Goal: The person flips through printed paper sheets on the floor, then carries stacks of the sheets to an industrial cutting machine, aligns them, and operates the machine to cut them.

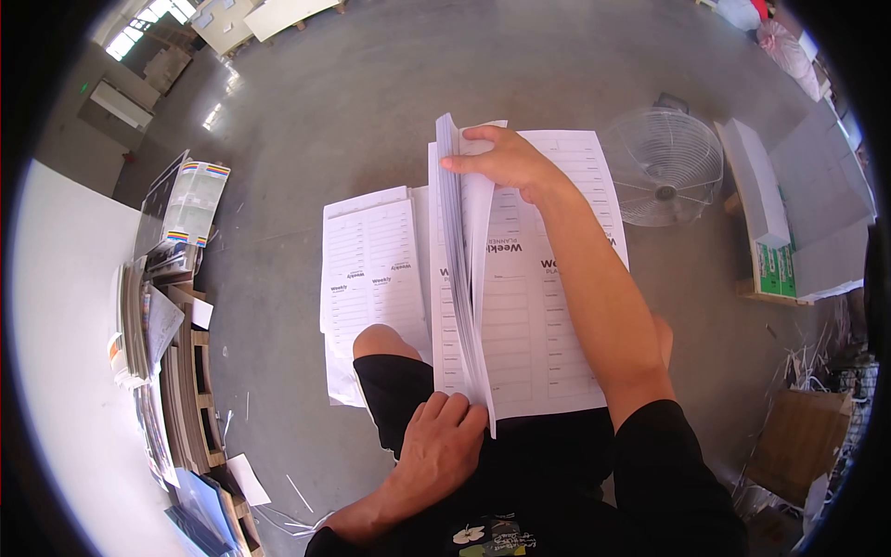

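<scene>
Clasping the top of the wad [455, 251], our right grip [510, 167] is closed to its thickness; our left grip [445, 436] seemingly pinches its lower end. Slack in either could let it splay. It stands over a printed stack [520, 343], beside another pile [371, 269]. Far right sits a bag [787, 56] (contents unclear to us).

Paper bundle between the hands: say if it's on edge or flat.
On edge: the bundle shows as a narrow strip of sheet edges, right hand at its far end, left hand at its near end.
</scene>
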